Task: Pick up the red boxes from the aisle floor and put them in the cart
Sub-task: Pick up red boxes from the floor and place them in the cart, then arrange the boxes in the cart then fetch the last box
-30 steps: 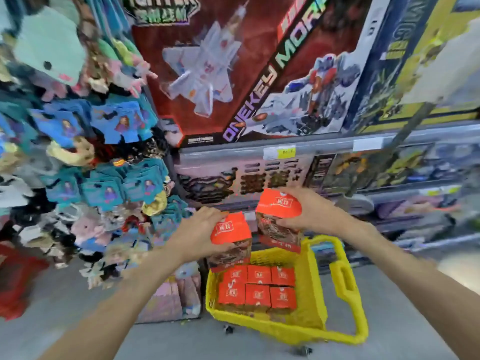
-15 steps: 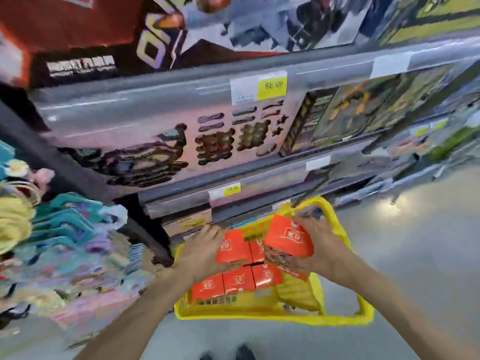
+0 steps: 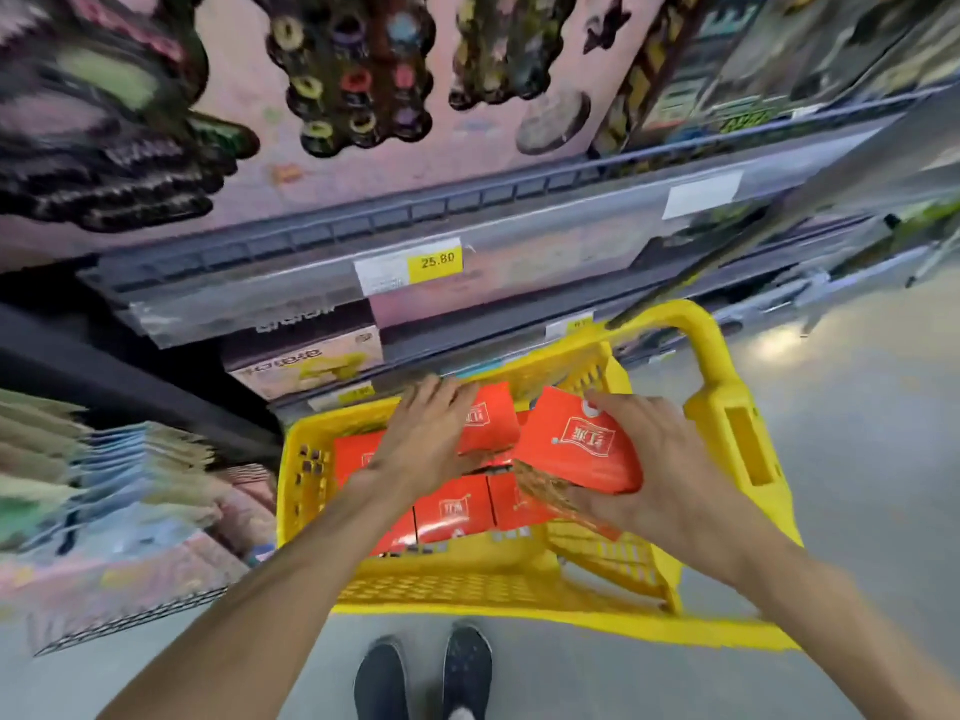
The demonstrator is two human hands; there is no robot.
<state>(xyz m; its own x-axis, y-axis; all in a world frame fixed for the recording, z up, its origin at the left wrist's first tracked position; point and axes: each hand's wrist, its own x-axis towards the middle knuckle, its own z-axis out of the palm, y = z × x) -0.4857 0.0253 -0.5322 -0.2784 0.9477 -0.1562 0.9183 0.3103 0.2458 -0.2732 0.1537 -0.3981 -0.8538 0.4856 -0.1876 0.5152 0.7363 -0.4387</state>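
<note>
While the left hand [image 3: 426, 439] lies with straight fingers on a red box [image 3: 491, 415] at the far side of the yellow cart [image 3: 737, 449], the right hand [image 3: 654, 475] grasps another, tilted red box [image 3: 576, 449] just above the right half. More red boxes [image 3: 454, 509] lie packed inside, near the shelf [image 3: 519, 241].

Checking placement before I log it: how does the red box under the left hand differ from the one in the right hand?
The left hand lies flat-fingered on its red box, which sits low among the packed boxes. The right hand grips its red box, which is tilted and raised above that layer, its patterned side showing. Both are red with a white logo, inside the yellow cart.
</note>
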